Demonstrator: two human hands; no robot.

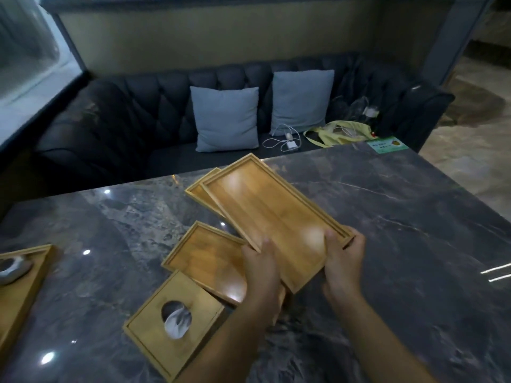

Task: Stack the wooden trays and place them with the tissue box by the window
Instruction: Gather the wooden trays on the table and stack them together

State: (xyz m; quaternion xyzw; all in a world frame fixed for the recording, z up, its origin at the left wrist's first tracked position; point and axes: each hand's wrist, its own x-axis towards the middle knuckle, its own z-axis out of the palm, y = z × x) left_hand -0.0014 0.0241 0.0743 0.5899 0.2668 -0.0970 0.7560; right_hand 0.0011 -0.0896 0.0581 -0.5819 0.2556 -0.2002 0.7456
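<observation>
I've got the long wooden tray (272,217) gripped at its near end with both hands, left hand (261,268) and right hand (344,261), fingers closed on the rim, and it's tilted above the dark marble worktop (401,217), covering most of a second tray (197,190). A third tray (208,258) lies flat just left of my left hand, with the wooden tissue box (172,324) touching its near corner. Window (25,59) is far off to the left, past the dark sofa (124,120).
</observation>
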